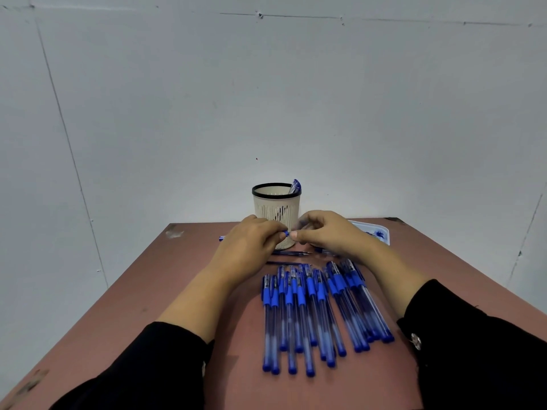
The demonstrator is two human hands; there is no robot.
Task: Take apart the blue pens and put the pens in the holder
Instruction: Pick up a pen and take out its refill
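The left hand (251, 241) and the right hand (322, 232) meet fingertip to fingertip above the far middle of the bench, and between them they pinch one slim blue plastic pen (285, 233). Only a short blue stretch of it shows in the gap between the thumbs; the rest is hidden under the curled fingers, though a blue end pokes out past the left hand's outer edge. Both hands have their fingers bent in around this pen, the left from its left side and the right from its right side. Black sleeves cover both forearms from below the wrists.

Just behind the hands, partly covered by them, stands a cream slotted plastic pen holder with a black rim (276, 202), upright, with a blue pen piece (295, 186) leaning out over its right rim. On the bench just nearer than the hands lie a few thin dark ink refills (291, 253), crosswise. Nearer still, between the two forearms, lies a row of blue-capped clear-barrelled pens (310, 309), side by side and overlapping, their lengths running toward the viewer. Behind the right hand, a shallow pale plastic tray (381, 232) sits near the far right edge of the reddish-brown bench (165, 291).
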